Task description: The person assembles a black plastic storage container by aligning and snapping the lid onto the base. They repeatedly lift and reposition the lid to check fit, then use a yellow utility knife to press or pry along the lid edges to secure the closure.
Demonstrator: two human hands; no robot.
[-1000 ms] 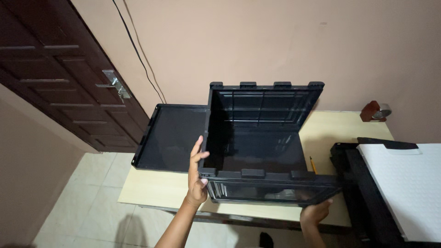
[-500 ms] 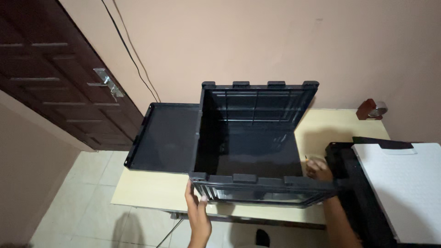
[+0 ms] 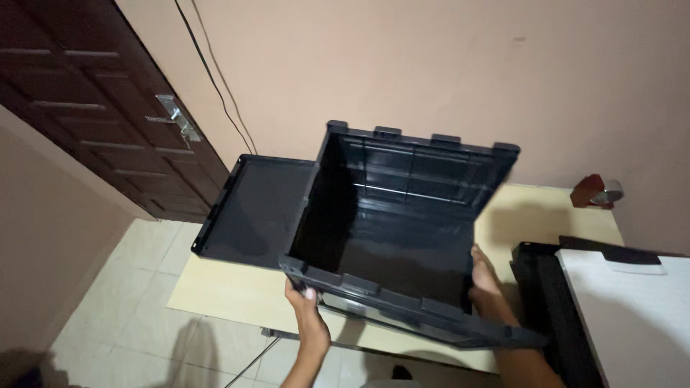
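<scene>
A large black plastic crate stands open on a pale wooden table. One lid flap hangs out flat to the left. My left hand grips the crate's near rim at the front left corner. My right hand presses against the crate's right side near the front, fingers partly over the rim. The inside of the crate looks bare and dark.
A dark wooden door with a metal latch is at the left. A black and white flat object lies at the right of the table. A red tape dispenser sits by the pink wall. Tiled floor lies below left.
My left hand has gone from the crate's left wall down to its front corner rim. My right hand has risen from below the front edge to the right side.
</scene>
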